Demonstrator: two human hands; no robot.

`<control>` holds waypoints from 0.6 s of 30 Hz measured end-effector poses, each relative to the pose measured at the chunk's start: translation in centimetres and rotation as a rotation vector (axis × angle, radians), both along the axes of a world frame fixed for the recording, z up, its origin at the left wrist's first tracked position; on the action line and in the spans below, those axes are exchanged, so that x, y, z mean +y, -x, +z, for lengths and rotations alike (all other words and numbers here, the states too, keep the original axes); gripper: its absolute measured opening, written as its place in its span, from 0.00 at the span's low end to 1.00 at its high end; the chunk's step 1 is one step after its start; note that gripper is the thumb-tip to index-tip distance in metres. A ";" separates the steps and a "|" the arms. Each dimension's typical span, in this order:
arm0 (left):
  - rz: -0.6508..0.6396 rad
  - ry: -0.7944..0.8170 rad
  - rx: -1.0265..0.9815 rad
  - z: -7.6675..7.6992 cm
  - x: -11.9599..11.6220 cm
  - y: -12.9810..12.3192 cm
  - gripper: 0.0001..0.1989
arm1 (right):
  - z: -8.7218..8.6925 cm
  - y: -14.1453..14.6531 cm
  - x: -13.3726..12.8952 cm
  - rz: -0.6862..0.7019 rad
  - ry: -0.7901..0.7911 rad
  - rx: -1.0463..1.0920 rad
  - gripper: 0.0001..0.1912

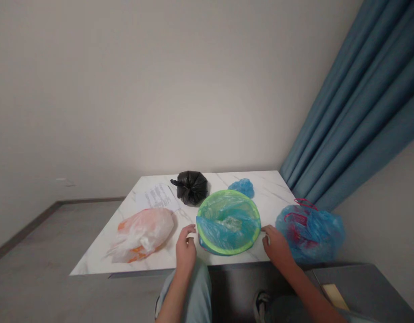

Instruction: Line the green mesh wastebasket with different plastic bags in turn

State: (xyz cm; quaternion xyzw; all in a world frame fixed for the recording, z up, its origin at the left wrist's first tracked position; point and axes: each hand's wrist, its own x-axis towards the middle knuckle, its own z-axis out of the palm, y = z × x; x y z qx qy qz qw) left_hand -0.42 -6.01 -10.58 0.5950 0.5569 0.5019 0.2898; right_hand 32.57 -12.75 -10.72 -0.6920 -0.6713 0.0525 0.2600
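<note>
A round green bin (228,192) lined with a translucent blue plastic bag (227,224) stands at the front of the white marble table (274,193). My left hand (186,249) is at the bin's left side, its fingertips at the rim. My right hand (276,244) is at the right side, its fingers at the rim too. Neither hand clearly grips it. Beyond the bin lie a knotted black plastic bag (191,188) and a small blue bag (242,187).
A blue bag with red handles (310,233) sits at the table's right edge. A white-and-orange plastic bag (142,235) and a printed paper sheet (156,198) lie left. A blue curtain (345,112) hangs right; my knees are below the table's front edge.
</note>
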 end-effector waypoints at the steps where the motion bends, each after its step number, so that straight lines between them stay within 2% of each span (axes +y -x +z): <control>1: 0.073 0.009 -0.066 0.5 0.4 0.2 0.11 | 0.5 -0.6 0.2 -0.055 -0.033 0.075 0.14; 4: 0.197 0.063 -0.170 2.8 2.0 0.3 0.12 | 2.7 -1.7 1.3 -0.166 -0.143 0.268 0.15; 6: 0.163 0.086 -0.134 4.6 3.4 -0.3 0.15 | 4.3 -1.7 2.3 -0.148 -0.194 0.347 0.19; 9: 0.061 0.135 0.035 6.5 5.6 -2.1 0.22 | 6.2 -0.3 4.0 -0.023 -0.228 0.361 0.26; 11: 0.021 0.191 0.152 6.8 6.7 -3.5 0.26 | 6.6 1.1 5.2 0.058 -0.200 0.314 0.30; 14: -0.020 0.228 0.310 6.3 7.3 -5.3 0.30 | 6.1 3.2 6.4 0.106 -0.057 0.183 0.36; 18: 0.021 0.157 0.519 5.6 6.6 -6.6 0.31 | 5.5 4.9 7.0 0.054 0.151 -0.052 0.35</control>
